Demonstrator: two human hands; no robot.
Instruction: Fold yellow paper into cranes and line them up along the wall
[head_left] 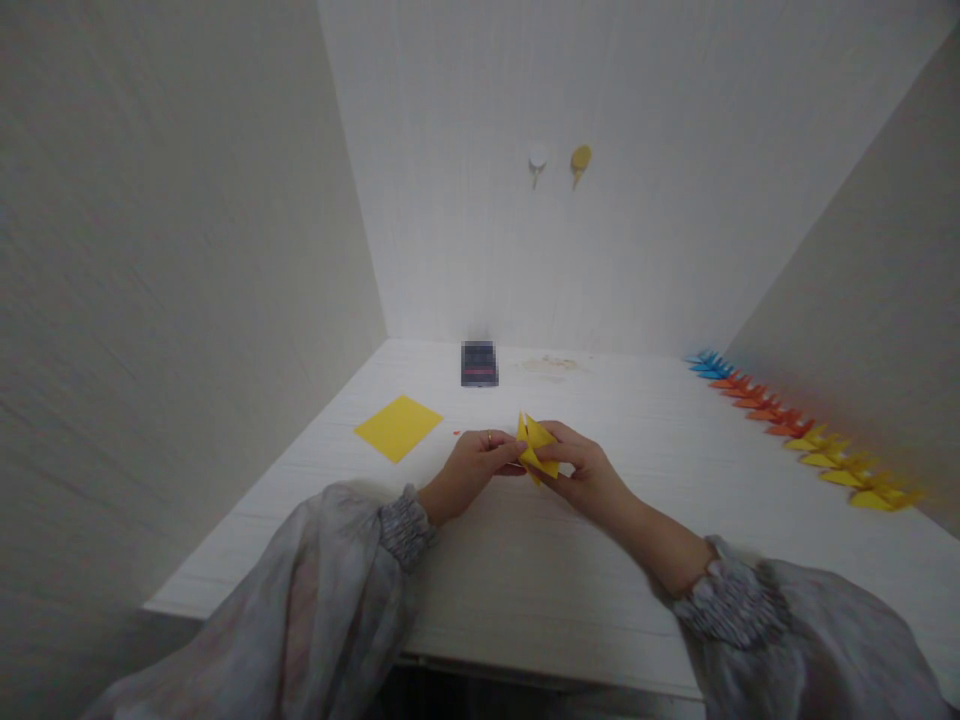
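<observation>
Loose grey, pink-tinged sleeves (322,590), gathered cuffs (405,525), a gold-coloured ring (490,438) on the left hand (474,465).

From where I stand, the white desk with its faintly streaked top (525,590) carries a row of small folded-paper figures along its right edge: blue ones (710,368) by the far right corner, then orange-red ones (763,406), then yellow ones (847,470) closest to the near side. Toward the left edge lies a flat yellow square sheet of paper (399,427), one corner turned to the near edge, a tiny red speck (457,433) beside it. A dark, blurred-out boxy object (479,364) sits near the far edge, left of a pale brown smear (553,364).
</observation>
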